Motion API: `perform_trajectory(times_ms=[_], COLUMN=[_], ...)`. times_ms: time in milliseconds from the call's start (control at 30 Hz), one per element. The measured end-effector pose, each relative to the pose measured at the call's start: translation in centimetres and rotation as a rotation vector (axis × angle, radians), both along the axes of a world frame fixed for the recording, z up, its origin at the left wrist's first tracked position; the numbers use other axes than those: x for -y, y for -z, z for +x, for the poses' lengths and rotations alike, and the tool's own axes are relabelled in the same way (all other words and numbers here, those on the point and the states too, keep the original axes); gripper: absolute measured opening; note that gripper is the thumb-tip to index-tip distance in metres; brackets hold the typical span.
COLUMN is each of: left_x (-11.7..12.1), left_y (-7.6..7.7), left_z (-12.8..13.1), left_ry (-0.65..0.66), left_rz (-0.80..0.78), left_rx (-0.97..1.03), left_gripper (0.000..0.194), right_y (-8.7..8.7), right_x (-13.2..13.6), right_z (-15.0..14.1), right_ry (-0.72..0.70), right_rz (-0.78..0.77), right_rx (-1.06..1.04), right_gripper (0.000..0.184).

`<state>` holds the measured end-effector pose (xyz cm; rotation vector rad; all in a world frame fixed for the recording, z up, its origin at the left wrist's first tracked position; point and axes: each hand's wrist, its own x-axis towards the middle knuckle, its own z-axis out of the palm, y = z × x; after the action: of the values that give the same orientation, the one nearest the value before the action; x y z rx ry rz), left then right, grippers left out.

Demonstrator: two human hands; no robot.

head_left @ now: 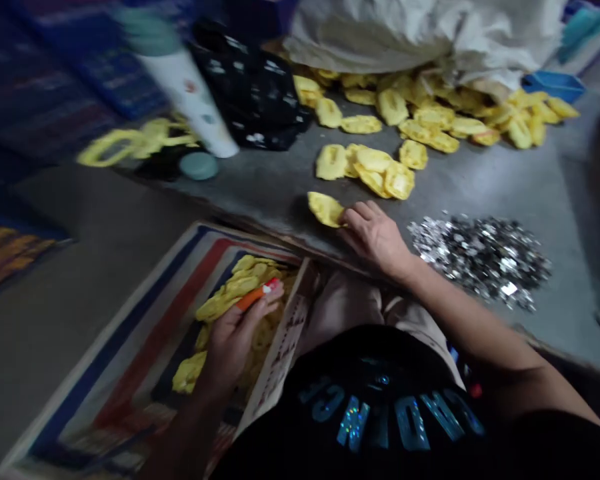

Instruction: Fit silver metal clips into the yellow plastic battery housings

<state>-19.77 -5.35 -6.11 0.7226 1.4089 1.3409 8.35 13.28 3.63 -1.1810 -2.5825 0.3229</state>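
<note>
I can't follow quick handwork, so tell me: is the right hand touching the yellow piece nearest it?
Touching. In the head view, the right hand has its fingertips on the right end of the yellow piece.

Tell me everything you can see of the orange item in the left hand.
The orange item is short, slim and possibly plastic, its far end red and white. It slants up to the right, gripped by the left hand over yellow pieces. Blur hides finer detail, and the hand may hide part of it.
</note>
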Motion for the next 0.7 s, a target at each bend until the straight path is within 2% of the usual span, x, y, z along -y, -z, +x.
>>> perform_trajectory(times_ms=[33, 67, 133, 200, 267, 300, 367, 467, 500, 533, 600, 700], left_x=[-0.9, -1.9, -3.9, -5.4, -6.1, -6.3, -6.4, -6.3, -6.3, -6.2, -6.1, -5.8], left_y=[-0.5, -1.2, -3.0, -4.9, -6.7, -7.3, -7.9, -7.6, -7.3, -7.1, -6.7, -6.6], left_z=[1.6, 3.4, 7.5, 11.7, 15.1, 16.3, 17.6, 18.0, 18.0, 18.0, 18.2, 18.8], left_ry=[0.078, 0.157, 0.269, 0.296, 0.347, 0.388, 0.528, 0.853, 0.928, 0.969, 0.978, 0.971], left_rz=[0.006, 0.019, 0.105, 0.176, 0.177, 0.147, 0.040, -0.203, -0.273, -0.323, -0.339, -0.285], left_rx=[0.045, 0.106, 0.267, 0.343, 0.361, 0.358, 0.338, 0.343, 0.365, 0.397, 0.468, 0.539], left_gripper=[0.049, 0.053, 0.065, 0.072, 0.059, 0.052, 0.050, 0.082, 0.086, 0.086, 0.080, 0.085], right_y=[0.0, 0.2, 1.3, 2.8, 4.2, 4.6, 4.8, 4.2, 4.0, 4.0, 4.1, 4.8], right_x=[1.8, 3.8, 7.5, 10.7, 13.4, 14.5, 16.6, 18.9, 19.3, 19.5, 19.4, 18.1], right_z=[1.0, 1.9, 3.6, 5.1, 7.1, 8.5, 12.1, 18.6, 20.6, 22.4, 24.7, 25.3], right_ry=[-0.004, -0.028, -0.092, -0.105, -0.056, -0.010, 0.115, 0.405, 0.508, 0.599, 0.711, 0.745], right_rz=[-0.080, -0.217, -0.613, -0.973, -1.150, -1.146, -0.956, -0.416, -0.254, -0.127, 0.031, 0.101], right_rx=[-0.114, -0.319, -0.768, -1.077, -1.216, -1.234, -1.167, -0.842, -0.731, -0.614, -0.393, -0.168], right_gripper=[0.029, 0.028, 0.037, 0.051, 0.057, 0.056, 0.047, 0.020, 0.013, 0.013, 0.016, 0.019])
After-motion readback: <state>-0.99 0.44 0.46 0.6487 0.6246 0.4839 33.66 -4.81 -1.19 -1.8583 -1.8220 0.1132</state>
